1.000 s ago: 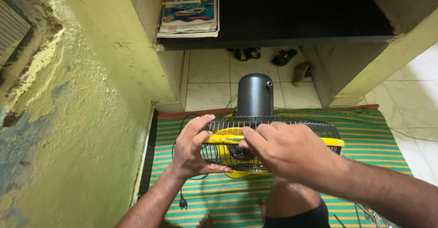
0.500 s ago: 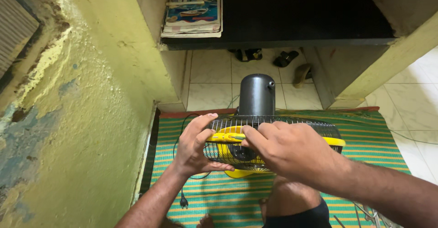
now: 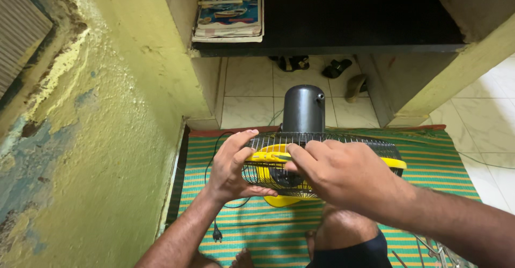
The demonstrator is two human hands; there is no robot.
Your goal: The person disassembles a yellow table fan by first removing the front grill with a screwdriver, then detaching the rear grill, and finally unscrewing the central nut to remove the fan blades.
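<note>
Gripping one fan (image 3: pixel 322 163) — two hands: left hand (image 3: pixel 230 169), right hand (image 3: pixel 348 174)

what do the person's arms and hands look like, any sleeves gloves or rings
Both forearms are bare, with no sleeves in view. The left hand and right hand wear no gloves, and no rings, watch or bands show on the fingers or wrists. The only clothing visible is dark shorts at the knee.
</note>
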